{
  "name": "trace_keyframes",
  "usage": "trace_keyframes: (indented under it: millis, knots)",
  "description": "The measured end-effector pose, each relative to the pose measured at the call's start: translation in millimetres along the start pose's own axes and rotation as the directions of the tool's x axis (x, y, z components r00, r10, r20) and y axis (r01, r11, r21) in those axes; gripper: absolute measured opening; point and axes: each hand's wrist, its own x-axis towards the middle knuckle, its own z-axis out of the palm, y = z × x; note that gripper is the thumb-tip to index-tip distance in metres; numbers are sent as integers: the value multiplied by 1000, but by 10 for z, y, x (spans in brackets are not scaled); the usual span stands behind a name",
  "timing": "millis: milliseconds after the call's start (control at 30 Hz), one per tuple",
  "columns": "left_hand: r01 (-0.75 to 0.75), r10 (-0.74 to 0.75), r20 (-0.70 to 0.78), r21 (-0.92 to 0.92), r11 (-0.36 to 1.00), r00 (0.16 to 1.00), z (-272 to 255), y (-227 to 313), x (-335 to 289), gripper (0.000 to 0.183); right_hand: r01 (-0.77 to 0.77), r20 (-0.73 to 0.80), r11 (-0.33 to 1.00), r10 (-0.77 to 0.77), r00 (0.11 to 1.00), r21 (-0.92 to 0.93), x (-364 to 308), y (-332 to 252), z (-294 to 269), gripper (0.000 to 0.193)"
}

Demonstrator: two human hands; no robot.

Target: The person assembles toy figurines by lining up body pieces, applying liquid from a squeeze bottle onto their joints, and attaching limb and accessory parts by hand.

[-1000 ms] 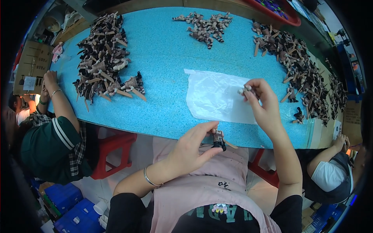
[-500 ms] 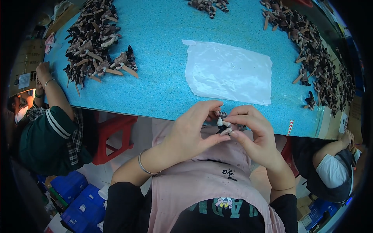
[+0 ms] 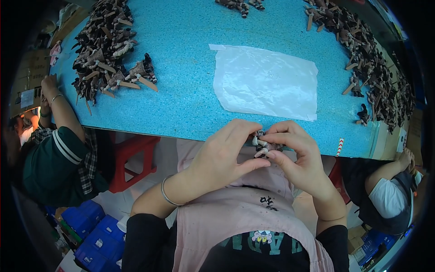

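A small figurine (image 3: 268, 147) in brown, white and black is held between my two hands, just off the table's near edge. My left hand (image 3: 225, 152) has its fingertips closed at the figurine's upper left side, its thumb stretched below. My right hand (image 3: 299, 152) pinches the figurine from the right between thumb and fingers. Part of the figurine is covered by the fingers. Beyond my hands a whitish translucent plastic sheet (image 3: 265, 81) lies on the blue speckled table (image 3: 181, 90).
Heaps of similar figurines lie at the table's left (image 3: 102, 54) and right (image 3: 371, 68), with a few more figurines (image 3: 238, 5) at the far edge. Co-workers sit at left (image 3: 54, 158) and right (image 3: 389, 195). A red stool (image 3: 131, 158) and blue crates (image 3: 97, 240) stand below.
The figurine has turned slightly in my fingers, showing more of its brown part. Both hands stay in nearly the same place, and the view has shifted a little.
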Motion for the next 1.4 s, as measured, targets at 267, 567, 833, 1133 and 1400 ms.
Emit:
trace_keyframes:
  millis: [267, 567, 833, 1133, 1400]
  knots:
    - [135, -134, 23, -211, 968, 991, -56, -48, 20, 30, -13, 4, 998, 13, 1000, 61, 28, 65, -11, 23]
    - [68, -87, -83, -207, 976, 993, 45, -124, 14, 15, -70, -2, 991, 70, 998, 115, 25, 87, -6, 19]
    - [37, -110, -255, -272, 961, 961, 60, -65, -53, 23, 139, -347, 988, -108, 932, 67, -9, 32, 142, 35]
    - [-51, -12, -320, -187, 981, 947, 48, -8, -138, 21, -263, 139, 617, 243, 960, 742, -150, 57, 126, 25]
    - [56, -125, -98, -524, 850, 987, -28, -51, -45, 13, -181, 124, 855, 137, 983, 487, -163, 94, 138, 28]
